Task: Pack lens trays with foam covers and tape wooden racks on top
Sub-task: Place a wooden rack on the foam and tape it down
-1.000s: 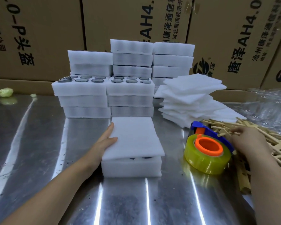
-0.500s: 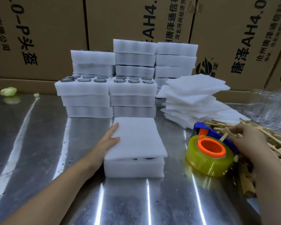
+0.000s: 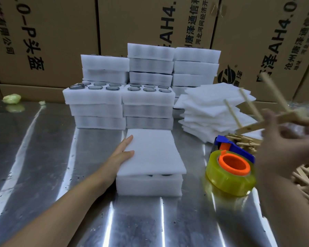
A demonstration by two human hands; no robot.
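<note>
Printed cardboard boxes wall off the back of a shiny metal table. Against them stand stacks of lens trays in white foam, the two front stacks topped with dark round lenses in open wells. To the right of the stacks sits a loose pile of foam covers. Nearest the person lies one lens tray with a foam cover on top, slightly askew. A heap of wooden racks spreads along the right edge, beside a blue tape dispenser with a yellow roll. The left hand rests flat, fingers straight, against the cover's left edge. The right hand, blurred, grips a wooden rack raised above the dispenser. A green scrap lies far left.
</note>
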